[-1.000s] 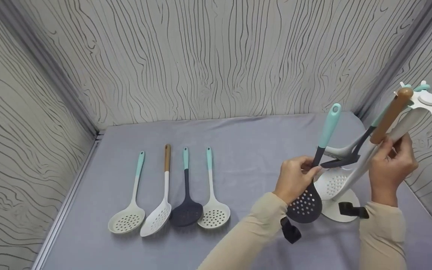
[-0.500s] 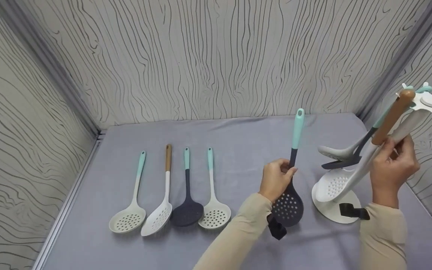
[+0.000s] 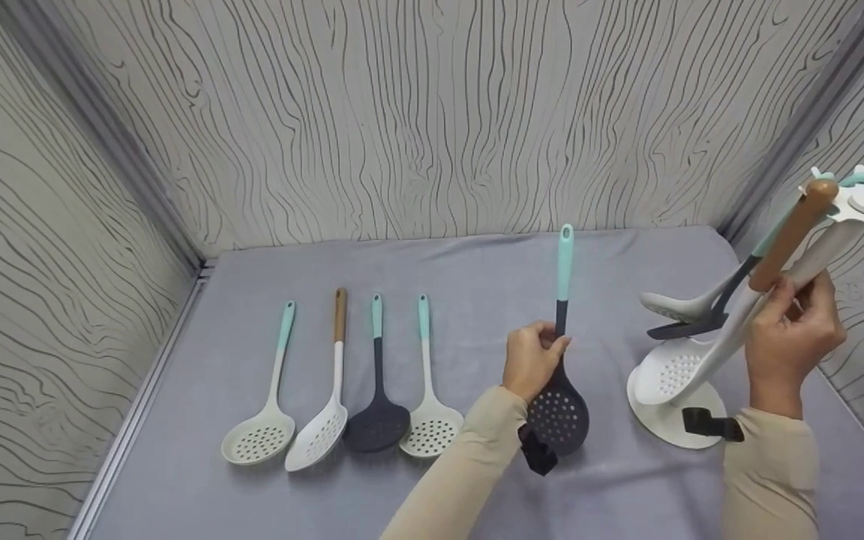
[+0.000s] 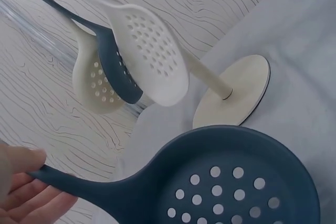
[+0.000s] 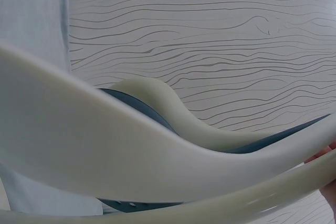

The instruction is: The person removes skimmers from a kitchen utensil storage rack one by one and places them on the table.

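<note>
My left hand [image 3: 533, 360] pinches the neck of a dark skimmer [image 3: 561, 420] with a mint handle, held handle up with its perforated bowl low; the bowl looms large in the left wrist view. On the right, my right hand [image 3: 792, 345] grips the pole of a white utensil stand [image 3: 822, 259], its thumb by the handle of a hanging skimmer. That white skimmer [image 3: 664, 371] has a brown handle. Behind it hang a second dark skimmer [image 4: 115, 69] and a cream skimmer [image 4: 89, 77], both perforated.
On the grey cloth [image 3: 492, 300] lie a cream skimmer [image 3: 259, 439], a white skimmer with brown handle [image 3: 319, 439], a dark utensil [image 3: 377, 427] and a mint-handled white skimmer [image 3: 432, 431], side by side. The stand's round base [image 3: 676, 431] is at the right. Patterned panels [image 3: 439, 112] enclose the table.
My left hand has carried the dark skimmer leftward, away from the stand and toward the row. My right hand stays on the stand with little movement.
</note>
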Tool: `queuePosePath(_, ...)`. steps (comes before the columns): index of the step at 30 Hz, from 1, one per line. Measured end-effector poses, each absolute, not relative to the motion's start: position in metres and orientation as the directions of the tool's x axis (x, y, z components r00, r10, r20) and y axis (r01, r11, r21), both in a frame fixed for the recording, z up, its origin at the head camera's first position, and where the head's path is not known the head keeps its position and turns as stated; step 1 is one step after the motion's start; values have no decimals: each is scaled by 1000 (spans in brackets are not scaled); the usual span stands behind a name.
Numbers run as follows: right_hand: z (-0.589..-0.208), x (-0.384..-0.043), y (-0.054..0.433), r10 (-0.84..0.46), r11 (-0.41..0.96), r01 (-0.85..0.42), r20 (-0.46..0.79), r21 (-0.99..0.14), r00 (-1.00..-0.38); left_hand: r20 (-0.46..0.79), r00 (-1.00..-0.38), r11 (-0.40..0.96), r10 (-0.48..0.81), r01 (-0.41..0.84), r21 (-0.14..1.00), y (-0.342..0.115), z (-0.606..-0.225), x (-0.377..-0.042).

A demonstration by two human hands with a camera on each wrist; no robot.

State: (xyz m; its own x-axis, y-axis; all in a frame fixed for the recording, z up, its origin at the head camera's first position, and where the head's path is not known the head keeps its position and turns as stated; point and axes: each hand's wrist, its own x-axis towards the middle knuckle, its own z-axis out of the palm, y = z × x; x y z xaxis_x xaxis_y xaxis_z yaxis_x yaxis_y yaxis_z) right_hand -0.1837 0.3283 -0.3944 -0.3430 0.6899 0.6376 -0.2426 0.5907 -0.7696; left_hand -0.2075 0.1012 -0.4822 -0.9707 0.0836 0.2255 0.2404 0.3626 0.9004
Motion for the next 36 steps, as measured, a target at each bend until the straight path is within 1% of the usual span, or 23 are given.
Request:
queuePosePath(8,-394,-183,328,689,592,-234,634,-772,-351,208,-976,353,59,215,910,88,-488,-211)
queuePosePath(17,-396,-185,330,686,597,-243,644,-764,-338,122,-992,371,29,124,920,75,-495,-216)
queuePosePath(23,-397,-186,332,693,590,-237,634,-772,-343,54,-998,368,14,55,928,69,-498,-220)
queuePosePath(31,-396,-185,330,691,588,-233,631,-774,-352,-3,-1000,368,18,4,930,58,-497,-226)
queuePosePath(36,-396,-185,330,690,591,-239,637,-770,-345,-26,-1000,398,14,-19,917,53,-498,-229)
